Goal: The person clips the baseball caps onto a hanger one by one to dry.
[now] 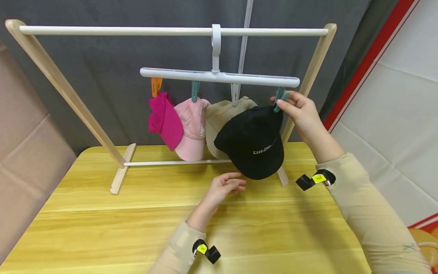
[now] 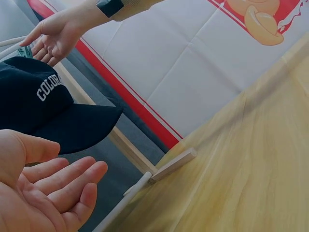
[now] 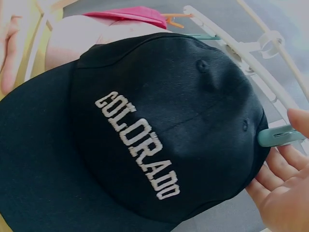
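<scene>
A black cap [image 1: 254, 140] with white COLORADO lettering hangs by its back edge from a teal clip [image 3: 280, 136] at the right end of the white hanger [image 1: 184, 74]. My right hand [image 1: 302, 110] pinches that clip between thumb and fingers, with some fingers behind the cap in the right wrist view. Below the brim, my left hand [image 1: 222, 188] has relaxed fingers and an empty palm facing up in the left wrist view. Beside the black cap hang a beige cap [image 1: 219, 116], partly covered by it, a pink cap [image 1: 191, 125] and a magenta visor-like cap [image 1: 164, 120].
The hanger hooks over the white top rail [image 1: 116, 31] of a wooden rack [image 1: 68, 87], which stands on a wood-grain table [image 1: 119, 228]. An orange clip [image 1: 156, 86], another teal clip [image 1: 195, 91] and a grey clip [image 1: 235, 94] hold the other caps. Behind is a dark grey backdrop.
</scene>
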### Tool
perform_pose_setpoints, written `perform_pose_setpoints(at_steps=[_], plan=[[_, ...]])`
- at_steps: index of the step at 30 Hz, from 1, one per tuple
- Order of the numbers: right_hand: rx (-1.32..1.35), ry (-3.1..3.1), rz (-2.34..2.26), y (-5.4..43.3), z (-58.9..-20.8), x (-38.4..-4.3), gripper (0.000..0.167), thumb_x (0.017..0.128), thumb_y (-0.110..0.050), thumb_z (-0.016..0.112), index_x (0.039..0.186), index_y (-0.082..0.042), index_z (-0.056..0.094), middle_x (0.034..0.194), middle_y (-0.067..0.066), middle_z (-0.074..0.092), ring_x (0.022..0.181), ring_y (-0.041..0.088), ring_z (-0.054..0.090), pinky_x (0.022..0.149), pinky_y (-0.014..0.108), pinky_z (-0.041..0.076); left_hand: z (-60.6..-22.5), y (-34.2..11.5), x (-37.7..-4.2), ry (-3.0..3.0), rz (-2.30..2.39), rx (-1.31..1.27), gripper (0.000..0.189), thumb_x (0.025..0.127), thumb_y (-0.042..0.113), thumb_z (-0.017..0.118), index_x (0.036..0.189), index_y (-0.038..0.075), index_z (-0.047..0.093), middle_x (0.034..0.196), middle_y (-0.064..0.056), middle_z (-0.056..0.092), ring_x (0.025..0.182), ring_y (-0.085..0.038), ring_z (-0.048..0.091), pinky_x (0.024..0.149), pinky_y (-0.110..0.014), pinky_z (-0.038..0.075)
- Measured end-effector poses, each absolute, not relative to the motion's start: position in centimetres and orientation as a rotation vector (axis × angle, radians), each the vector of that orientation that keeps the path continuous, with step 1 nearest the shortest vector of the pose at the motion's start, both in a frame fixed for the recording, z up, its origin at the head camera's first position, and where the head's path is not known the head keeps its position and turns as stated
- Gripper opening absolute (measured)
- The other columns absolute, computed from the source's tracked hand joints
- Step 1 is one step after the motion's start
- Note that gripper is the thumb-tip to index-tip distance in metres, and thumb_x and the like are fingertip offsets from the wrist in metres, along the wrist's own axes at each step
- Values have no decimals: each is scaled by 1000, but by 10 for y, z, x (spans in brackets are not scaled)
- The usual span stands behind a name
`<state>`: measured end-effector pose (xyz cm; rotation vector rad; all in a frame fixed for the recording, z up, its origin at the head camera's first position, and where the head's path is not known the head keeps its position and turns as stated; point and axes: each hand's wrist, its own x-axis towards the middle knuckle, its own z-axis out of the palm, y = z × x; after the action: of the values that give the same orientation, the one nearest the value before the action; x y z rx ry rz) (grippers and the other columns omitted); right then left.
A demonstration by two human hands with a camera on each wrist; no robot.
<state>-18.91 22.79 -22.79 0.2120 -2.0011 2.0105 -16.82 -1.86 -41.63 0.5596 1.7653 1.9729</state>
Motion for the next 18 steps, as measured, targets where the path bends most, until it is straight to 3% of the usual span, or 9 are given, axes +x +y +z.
perform_pose_setpoints(at_steps=[7,18], plan=[[174,-2116,1834,227,-234,-185,42,93,-19,65,130,-2,55,119,5,64,119,19,49,110,39,27,-420,-30,-171,1761,1974,578,36,97,4,53,130,-10,49,115,-23,64,98,-31,66,92,-54,44],[55,-2170,1641,227,-247,-174,44,94,-20,63,134,-3,53,122,2,60,114,16,52,102,30,39,-422,-49,-175,1752,1968,541,34,96,3,53,128,-9,52,113,-22,65,99,-32,66,93,-56,42]])
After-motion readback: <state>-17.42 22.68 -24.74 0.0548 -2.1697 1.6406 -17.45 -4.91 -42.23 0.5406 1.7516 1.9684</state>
